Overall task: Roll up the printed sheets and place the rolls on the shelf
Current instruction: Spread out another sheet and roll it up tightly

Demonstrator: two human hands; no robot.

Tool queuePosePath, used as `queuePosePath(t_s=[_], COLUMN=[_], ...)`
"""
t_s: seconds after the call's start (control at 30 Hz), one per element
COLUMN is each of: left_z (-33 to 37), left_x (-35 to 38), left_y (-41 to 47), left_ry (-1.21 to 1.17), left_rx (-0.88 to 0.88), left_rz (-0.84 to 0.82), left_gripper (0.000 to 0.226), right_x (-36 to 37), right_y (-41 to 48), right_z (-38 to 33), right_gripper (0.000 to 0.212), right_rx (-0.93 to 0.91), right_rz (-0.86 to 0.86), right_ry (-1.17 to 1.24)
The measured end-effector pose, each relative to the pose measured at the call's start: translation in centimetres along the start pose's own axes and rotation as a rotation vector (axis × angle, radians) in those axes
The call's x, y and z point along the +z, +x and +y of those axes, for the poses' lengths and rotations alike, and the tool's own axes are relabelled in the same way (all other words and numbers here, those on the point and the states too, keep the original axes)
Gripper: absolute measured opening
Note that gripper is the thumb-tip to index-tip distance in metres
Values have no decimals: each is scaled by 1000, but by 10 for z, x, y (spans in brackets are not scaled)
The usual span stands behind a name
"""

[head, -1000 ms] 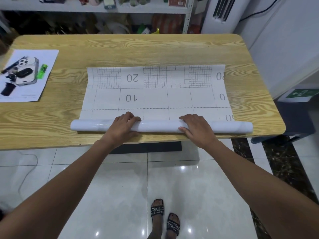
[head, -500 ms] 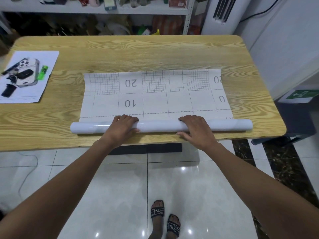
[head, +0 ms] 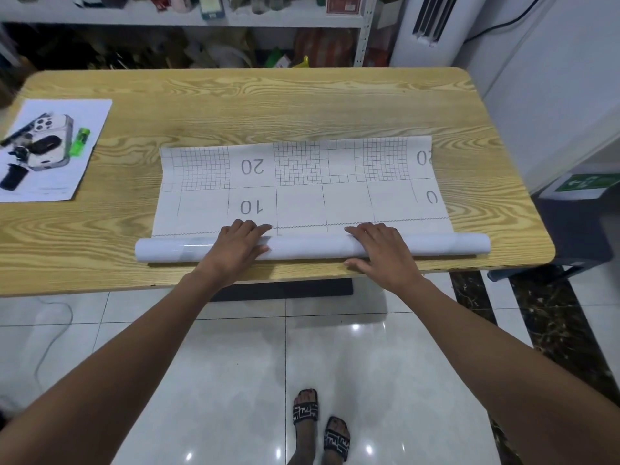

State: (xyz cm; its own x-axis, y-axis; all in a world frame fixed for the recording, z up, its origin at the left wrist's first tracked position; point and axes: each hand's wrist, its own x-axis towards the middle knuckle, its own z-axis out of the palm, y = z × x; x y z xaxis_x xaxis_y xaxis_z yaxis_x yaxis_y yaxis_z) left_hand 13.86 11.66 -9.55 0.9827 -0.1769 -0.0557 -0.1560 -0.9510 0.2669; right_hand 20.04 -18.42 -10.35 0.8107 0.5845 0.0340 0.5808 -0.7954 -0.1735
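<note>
A white printed sheet (head: pixel 302 182) with grids and the numbers 10 and 20 lies flat on the wooden table (head: pixel 255 109). Its near end is wound into a long glossy roll (head: pixel 312 246) lying parallel to the table's front edge. My left hand (head: pixel 236 248) lies over the left half of the roll, fingers curled across its top. On the right half rests my right hand (head: pixel 382 253), fingers over the roll and thumb on the table in front. A shelf (head: pixel 188 18) crowded with items stands behind the table.
A paper sheet (head: pixel 90 135) at the table's left edge carries a phone (head: pixel 53 139), a green lighter (head: pixel 80 141) and small dark gear. A white air conditioner (head: pixel 426 28) stands at the back right, a dark bin (head: pixel 577 223) beside the table's right end.
The flat part of the sheet has grown shorter as the roll took up more paper. Both hands have shifted their fingers forward over the roll.
</note>
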Motion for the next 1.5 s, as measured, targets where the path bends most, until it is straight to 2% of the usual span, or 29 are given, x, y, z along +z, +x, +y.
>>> queuePosePath(t_s=[0.1, 0.27, 0.43, 0.6, 0.9, 1.13, 1.5], left_z=[3, 2, 4, 9, 7, 4, -1], left_x=[0, 0, 2, 0, 3, 9, 13], left_y=[2, 3, -1, -3, -1, 3, 1], left_ry=[-21, -12, 39, 82, 46, 31, 50], left_rx=[-21, -25, 14, 34, 33, -5, 60], left_rz=[-11, -22, 38, 16, 31, -27, 39], left_gripper=[37, 34, 32, 45, 50, 61, 62], right_x=[-1, -3, -4, -6, -14, -17, -13], right_y=[0, 3, 4, 3, 5, 7, 9], right_z=[-2, 0, 1, 1, 0, 1, 3], right_gripper=[64, 52, 49, 57, 65, 44, 49], right_rx=[5, 12, 7, 17, 21, 52, 33], right_rz=[22, 12, -3, -39, -109, -119, -83], right_ry=[42, 71, 85, 50, 67, 103, 56])
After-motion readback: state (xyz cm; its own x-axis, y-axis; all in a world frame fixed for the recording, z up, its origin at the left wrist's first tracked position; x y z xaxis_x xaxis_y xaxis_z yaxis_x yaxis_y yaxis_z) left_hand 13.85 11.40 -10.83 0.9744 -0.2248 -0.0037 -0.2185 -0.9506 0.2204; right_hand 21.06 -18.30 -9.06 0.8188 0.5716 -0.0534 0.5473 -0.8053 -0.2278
